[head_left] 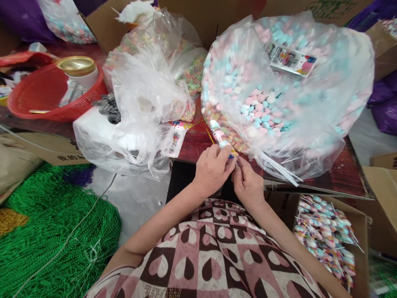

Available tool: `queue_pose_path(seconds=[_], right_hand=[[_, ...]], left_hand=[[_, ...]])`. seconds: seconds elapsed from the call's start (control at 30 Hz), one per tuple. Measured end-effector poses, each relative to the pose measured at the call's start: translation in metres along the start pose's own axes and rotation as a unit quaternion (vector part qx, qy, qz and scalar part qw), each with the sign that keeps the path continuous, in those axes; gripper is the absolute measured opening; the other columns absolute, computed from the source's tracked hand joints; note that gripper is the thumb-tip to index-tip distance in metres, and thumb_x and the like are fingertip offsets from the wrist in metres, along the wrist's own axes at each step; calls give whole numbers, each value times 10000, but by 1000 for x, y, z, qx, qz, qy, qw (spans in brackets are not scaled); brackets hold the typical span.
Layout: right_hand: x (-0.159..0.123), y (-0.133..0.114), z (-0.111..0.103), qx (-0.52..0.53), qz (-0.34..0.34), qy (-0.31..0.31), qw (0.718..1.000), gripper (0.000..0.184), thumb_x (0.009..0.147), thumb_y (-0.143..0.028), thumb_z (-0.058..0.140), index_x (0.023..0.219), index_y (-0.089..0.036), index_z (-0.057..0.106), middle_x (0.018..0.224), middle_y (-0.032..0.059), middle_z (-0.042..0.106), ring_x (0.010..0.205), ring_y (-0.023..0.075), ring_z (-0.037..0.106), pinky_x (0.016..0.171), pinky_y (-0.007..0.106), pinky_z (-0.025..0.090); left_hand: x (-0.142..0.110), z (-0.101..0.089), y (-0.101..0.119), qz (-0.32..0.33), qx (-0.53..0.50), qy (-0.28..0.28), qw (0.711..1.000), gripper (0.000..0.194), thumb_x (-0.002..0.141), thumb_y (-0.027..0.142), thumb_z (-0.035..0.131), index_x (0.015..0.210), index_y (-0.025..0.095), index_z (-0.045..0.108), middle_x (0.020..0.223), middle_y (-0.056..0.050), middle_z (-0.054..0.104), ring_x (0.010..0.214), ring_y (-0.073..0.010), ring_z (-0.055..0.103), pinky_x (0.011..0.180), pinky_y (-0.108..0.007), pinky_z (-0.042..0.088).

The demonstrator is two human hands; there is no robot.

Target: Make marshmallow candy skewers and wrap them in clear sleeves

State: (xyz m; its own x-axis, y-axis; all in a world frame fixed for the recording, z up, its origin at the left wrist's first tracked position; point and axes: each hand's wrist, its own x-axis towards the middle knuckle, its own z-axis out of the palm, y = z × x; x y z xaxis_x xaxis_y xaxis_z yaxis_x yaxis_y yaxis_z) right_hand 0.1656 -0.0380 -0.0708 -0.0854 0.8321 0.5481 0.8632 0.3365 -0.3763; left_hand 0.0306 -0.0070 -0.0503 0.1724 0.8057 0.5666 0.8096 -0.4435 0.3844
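My left hand (213, 167) and my right hand (247, 182) meet at the table's near edge, both pinched on a small clear packet of pastel candies (221, 137). The packet points away from me, tilted up to the left, with a thin yellow stick beside it. Just beyond it a big clear bag of pink, blue and white candies (279, 91) lies open on the dark red table (335, 174). A printed label card (290, 60) lies inside that bag near its top.
A second plastic bag of mixed candies (155, 78) stands at the left, with a red basket (46, 95) holding a gold-lidded jar (77, 68). A cardboard box of finished packets (325, 231) sits at the lower right. Green beaded strings (52, 231) are piled at the lower left.
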Motion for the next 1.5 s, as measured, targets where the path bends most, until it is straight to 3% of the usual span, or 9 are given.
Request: queue_pose_path(seconds=[0.37, 0.57, 0.73, 0.8, 0.93, 1.0, 1.1, 1.3, 1.5], right_hand=[[-1, 0, -3, 27, 38, -47, 998, 371, 982, -254, 413, 1262, -110, 610, 1041, 162, 763, 750, 243, 748, 652, 303, 557], [0, 0, -9, 99, 92, -92, 987, 379, 955, -296, 443, 1249, -131, 617, 864, 124, 759, 693, 251, 723, 604, 309, 530], [3, -1, -11, 219, 154, -75, 961, 349, 977, -334, 424, 1209, -174, 631, 620, 4, 643, 534, 173, 620, 573, 294, 504], [3, -3, -13, 275, 172, -65, 944, 351, 985, -336, 421, 1228, -170, 612, 579, -28, 587, 502, 146, 576, 559, 279, 491], [3, -7, -14, 331, 181, -68, 924, 328, 986, -333, 428, 1215, -164, 591, 567, -56, 536, 478, 112, 526, 525, 244, 462], [2, -10, -14, 332, 179, -80, 923, 313, 986, -323, 428, 1200, -165, 591, 565, -60, 532, 474, 106, 523, 516, 233, 456], [2, -12, -15, 327, 168, -102, 924, 295, 983, -312, 429, 1176, -170, 601, 549, -64, 535, 457, 101, 519, 504, 223, 452], [4, -15, -19, 326, 147, -107, 928, 267, 971, -304, 441, 1101, -172, 633, 538, -59, 547, 437, 99, 509, 488, 219, 452], [4, -20, -19, 346, 161, -141, 914, 301, 979, -378, 443, 779, -204, 587, 503, -45, 528, 419, 98, 495, 467, 220, 441]], left_hand=[[10, -1, -4, 114, 49, 41, 991, 217, 936, 240, 490, 822, 183, 665, 752, -52, 576, 750, -199, 472, 732, -328, 383], [7, 0, 1, 187, -1, 1, 982, 214, 952, 233, 482, 841, 173, 655, 747, -37, 609, 756, -176, 500, 733, -326, 381], [5, -5, 6, 72, -189, -22, 979, 197, 943, 227, 489, 859, 177, 660, 764, -34, 616, 756, -153, 551, 731, -297, 429], [3, -8, 7, -51, -341, -28, 938, 135, 924, 246, 527, 917, 186, 648, 819, -27, 624, 761, -132, 574, 723, -269, 453], [5, -8, 4, -285, -555, -29, 781, 162, 895, 339, 594, 975, 199, 596, 843, 2, 621, 742, -102, 574, 733, -243, 471], [8, -6, 2, -319, -618, -58, 716, 224, 892, 402, 599, 970, 193, 621, 863, -2, 640, 794, -106, 591, 779, -245, 475], [11, -2, 3, -323, -669, -120, 659, 305, 861, 468, 631, 938, 177, 681, 883, -22, 683, 845, -126, 622, 813, -252, 481], [9, 0, 9, -340, -682, -175, 623, 419, 808, 558, 649, 901, 154, 707, 907, -78, 719, 742, -148, 637, 551, -231, 472], [4, -3, 12, -342, -643, -185, 660, 441, 799, 591, 623, 807, 152, 659, 912, -74, 710, 618, -115, 601, 433, -208, 419]])
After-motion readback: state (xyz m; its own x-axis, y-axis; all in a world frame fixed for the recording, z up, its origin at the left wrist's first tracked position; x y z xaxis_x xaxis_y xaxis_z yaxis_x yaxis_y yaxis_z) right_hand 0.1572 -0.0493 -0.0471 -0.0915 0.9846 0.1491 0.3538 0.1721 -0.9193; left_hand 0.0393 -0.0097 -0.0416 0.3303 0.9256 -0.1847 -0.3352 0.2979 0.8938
